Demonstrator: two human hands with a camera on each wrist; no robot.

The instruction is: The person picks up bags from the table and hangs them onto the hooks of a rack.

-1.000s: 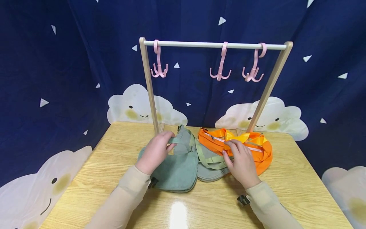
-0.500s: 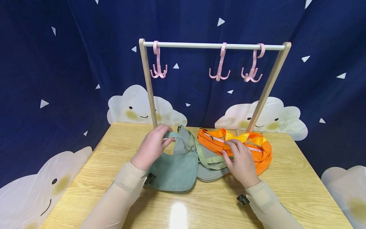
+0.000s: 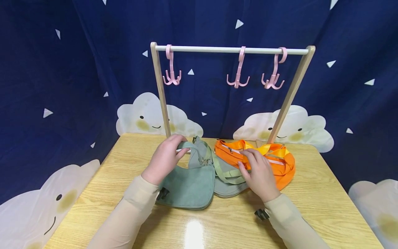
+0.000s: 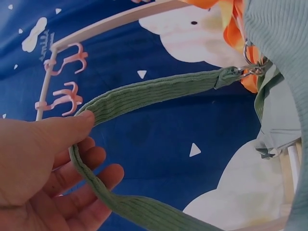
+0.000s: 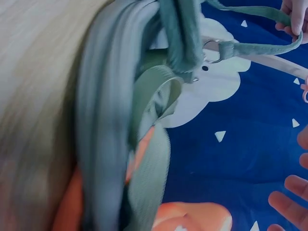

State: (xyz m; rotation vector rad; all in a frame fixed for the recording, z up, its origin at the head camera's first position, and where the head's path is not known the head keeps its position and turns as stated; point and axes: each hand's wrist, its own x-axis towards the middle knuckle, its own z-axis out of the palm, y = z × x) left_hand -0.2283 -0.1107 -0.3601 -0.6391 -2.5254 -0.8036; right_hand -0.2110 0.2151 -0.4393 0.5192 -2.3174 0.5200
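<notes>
My left hand [image 3: 164,158] pinches the shoulder strap [image 4: 154,94] of a green corduroy bag [image 3: 190,190] between thumb and fingers. The strap is raised in a loop, and a metal ring with a clasp [image 4: 252,70] joins it to the bag, which lies on the table. My right hand [image 3: 260,174] is over the near side of an orange bag [image 3: 287,169], its fingers loosely bent around nothing. In the right wrist view, its fingers [image 5: 288,207] show apart from the bags. A grey bag [image 3: 228,191] with a light green strap [image 3: 219,169] lies between the other two.
Behind the bags stands a wooden rack with a white rail [image 3: 205,49]. Three pink hooks hang from it: a left hook [image 3: 171,74], a middle hook [image 3: 238,74] and a right hook [image 3: 273,74]. A dark blue curtain [image 3: 93,52] backs the wooden table [image 3: 236,224].
My left hand has moved left and slightly up, drawing the green bag's strap out into a loop. The right hand has shifted slightly left.
</notes>
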